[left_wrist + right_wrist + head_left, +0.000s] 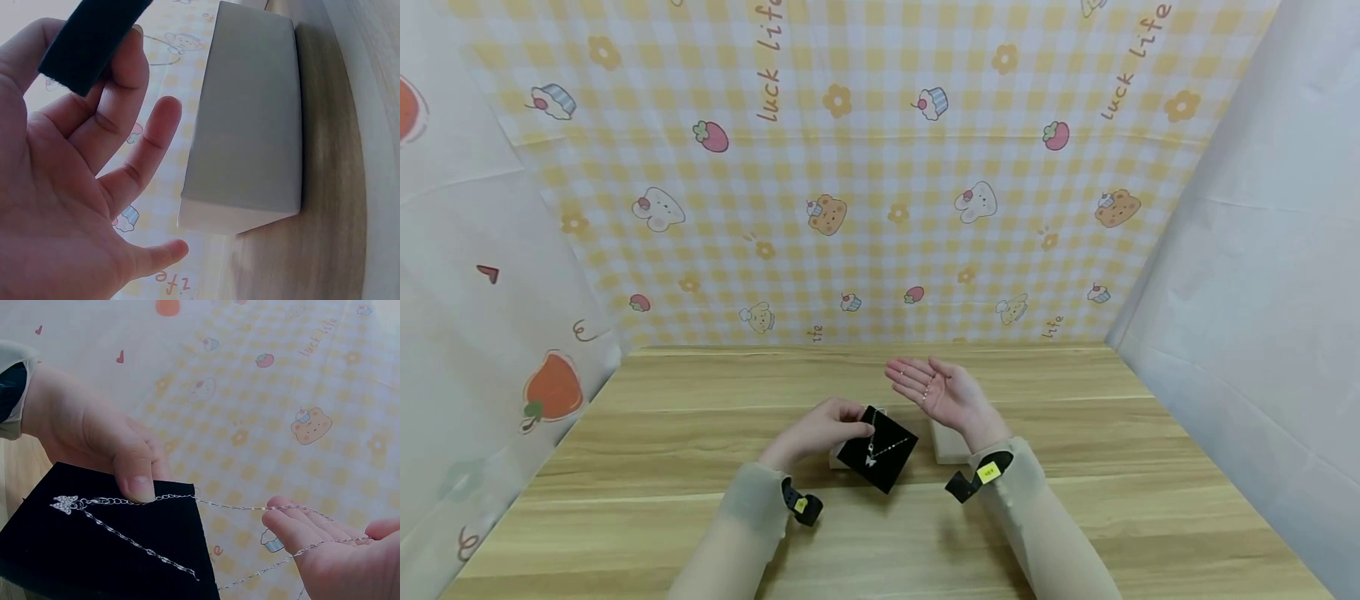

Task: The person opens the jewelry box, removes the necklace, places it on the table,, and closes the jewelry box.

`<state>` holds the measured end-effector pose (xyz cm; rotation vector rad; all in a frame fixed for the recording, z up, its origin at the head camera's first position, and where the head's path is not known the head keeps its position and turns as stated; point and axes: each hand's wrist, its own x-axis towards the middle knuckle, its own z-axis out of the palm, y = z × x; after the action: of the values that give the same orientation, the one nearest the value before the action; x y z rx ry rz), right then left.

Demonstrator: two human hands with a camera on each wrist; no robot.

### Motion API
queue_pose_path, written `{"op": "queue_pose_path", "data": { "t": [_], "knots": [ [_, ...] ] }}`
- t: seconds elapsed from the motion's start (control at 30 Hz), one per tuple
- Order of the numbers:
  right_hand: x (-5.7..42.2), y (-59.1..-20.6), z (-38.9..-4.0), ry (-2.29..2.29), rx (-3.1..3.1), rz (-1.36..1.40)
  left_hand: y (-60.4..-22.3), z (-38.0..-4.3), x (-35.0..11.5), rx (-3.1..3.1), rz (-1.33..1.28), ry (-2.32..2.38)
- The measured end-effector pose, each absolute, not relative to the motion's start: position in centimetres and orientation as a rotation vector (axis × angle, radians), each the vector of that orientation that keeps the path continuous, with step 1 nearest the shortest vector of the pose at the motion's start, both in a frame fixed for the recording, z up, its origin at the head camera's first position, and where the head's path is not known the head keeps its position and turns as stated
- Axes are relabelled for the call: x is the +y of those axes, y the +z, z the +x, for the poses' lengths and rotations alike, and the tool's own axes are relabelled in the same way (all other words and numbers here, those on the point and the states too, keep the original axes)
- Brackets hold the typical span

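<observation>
Between thumb and fingers, my left hand (820, 432) pinches a square black jewelry pad (891, 471), tilted in front of me. A silver necklace (134, 544) with a sparkling butterfly pendant (65, 504) lies across the pad's face, and my left thumb presses on its chain. From the pad's edge the chain runs over to my right hand (951, 400). That hand is held palm up, fingers stretched out, with chain draped across the palm and fingers. In the left wrist view only the pad's dark edge (94, 47) shows.
A pale box (840, 460) stands on the wooden table (700, 433), partly behind the pad. Another pale box part (951, 446) lies under the right wrist. Beside the left hand, its wrist view shows a whitish box (250, 112). A checked cloth (880, 167) hangs behind.
</observation>
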<state>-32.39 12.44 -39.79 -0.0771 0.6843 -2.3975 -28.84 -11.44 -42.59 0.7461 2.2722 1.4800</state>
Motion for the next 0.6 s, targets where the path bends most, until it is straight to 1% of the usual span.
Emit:
{"op": "queue_pose_path", "data": {
  "t": [0.6],
  "knots": [
    [12.79, -39.52, -32.43, -2.411, 0.638, -0.083, -42.59, -28.84, -11.65, 2.281, 0.741, 1.469]
  ]
}}
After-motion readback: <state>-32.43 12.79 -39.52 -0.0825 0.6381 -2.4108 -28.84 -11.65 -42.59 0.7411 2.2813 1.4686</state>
